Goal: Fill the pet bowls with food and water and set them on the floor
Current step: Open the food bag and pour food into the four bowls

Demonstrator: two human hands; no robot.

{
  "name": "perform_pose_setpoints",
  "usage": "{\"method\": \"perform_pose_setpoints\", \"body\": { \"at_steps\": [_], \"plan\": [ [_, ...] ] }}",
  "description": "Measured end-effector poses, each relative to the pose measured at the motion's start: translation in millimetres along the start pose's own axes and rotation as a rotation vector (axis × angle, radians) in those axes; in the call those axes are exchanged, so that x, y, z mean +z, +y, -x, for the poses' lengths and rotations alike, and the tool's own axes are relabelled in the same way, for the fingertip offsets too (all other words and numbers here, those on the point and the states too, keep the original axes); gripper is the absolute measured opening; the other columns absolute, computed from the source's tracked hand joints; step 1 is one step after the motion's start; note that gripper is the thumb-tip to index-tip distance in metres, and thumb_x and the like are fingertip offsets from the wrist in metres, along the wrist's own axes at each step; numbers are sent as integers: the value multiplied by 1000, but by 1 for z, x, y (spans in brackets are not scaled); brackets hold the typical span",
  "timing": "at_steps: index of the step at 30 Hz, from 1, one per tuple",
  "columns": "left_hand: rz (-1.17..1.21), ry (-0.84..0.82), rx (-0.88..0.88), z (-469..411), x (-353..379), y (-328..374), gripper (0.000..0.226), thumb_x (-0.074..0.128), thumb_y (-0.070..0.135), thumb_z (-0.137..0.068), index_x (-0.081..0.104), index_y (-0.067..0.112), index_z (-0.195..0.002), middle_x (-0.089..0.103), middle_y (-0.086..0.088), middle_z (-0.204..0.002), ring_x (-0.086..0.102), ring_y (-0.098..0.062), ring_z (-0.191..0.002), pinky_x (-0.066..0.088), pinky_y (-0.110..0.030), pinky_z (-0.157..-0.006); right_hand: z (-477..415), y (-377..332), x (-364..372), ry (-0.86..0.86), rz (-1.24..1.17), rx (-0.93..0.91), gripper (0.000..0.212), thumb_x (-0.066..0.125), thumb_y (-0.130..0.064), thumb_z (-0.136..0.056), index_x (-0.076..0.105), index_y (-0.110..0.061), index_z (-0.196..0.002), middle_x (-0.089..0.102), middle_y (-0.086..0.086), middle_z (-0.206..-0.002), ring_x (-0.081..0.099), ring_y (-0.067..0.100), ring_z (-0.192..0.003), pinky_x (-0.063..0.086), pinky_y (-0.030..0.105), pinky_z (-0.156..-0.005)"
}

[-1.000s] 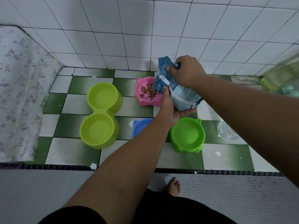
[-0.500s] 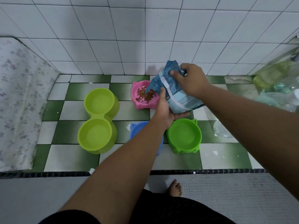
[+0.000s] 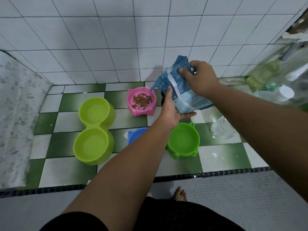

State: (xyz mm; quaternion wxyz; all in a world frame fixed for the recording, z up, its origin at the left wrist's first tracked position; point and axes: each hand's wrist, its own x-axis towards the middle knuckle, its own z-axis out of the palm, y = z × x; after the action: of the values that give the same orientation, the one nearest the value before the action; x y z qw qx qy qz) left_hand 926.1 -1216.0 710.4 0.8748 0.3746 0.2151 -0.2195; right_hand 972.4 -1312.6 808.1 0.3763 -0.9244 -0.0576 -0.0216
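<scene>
Holding a blue pet food bag with both hands over the green-and-white checkered tile ledge: left hand cupped under the bottom with fingers wrapped around it, right hand pinching the top edge shut-ish. Bag's torn corner tips toward the pink cat-ear bowl, which has brown kibble in it. Double lime bowl sits to the left, green cat-ear bowl just below the bag, blue bowl mostly hidden behind the left forearm. Clear water bottle lies at right.
</scene>
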Motion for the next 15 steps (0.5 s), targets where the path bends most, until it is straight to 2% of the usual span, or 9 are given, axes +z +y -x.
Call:
{"method": "perform_pose_setpoints", "body": {
  "at_steps": [3,6,9,11,15],
  "plan": [
    [-2,-27,-38,-4,11,-7,84,37,81,-92,61,15,-139,70,-20,-128,67,-45,-116,57,-64,-91,-1,5,-7,22,25,29,38,61,-43,-97,67,-6,-91,70,10,-82,63,23,-70,51,35,-64],
    [-6,-51,-84,-8,19,-15,85,38,83,-90,62,16,-137,69,-21,-129,67,-46,-116,61,-59,-83,0,16,-11,52,66,58,38,61,-40,-97,61,-6,-80,62,7,-72,56,21,-63,42,30,-57],
    [-7,-75,-124,-12,23,-26,86,37,82,-91,62,14,-137,67,-23,-132,65,-46,-119,62,-58,-79,4,27,-15,53,95,103,39,61,-38,-98,49,-17,-67,54,0,-63,49,15,-56,35,26,-51],
    [1,-92,-142,-14,25,-33,87,37,82,-91,62,13,-137,66,-22,-134,64,-46,-120,62,-58,-80,6,32,-16,39,110,120,40,61,-39,-98,48,-17,-67,55,1,-64,50,16,-57,35,26,-51],
    [16,-98,-168,-17,24,-43,89,37,83,-90,61,12,-138,67,-22,-133,65,-46,-119,62,-58,-81,6,39,-16,7,136,136,37,60,-41,-98,59,-10,-78,61,6,-71,55,20,-61,38,26,-52]
  ]
}}
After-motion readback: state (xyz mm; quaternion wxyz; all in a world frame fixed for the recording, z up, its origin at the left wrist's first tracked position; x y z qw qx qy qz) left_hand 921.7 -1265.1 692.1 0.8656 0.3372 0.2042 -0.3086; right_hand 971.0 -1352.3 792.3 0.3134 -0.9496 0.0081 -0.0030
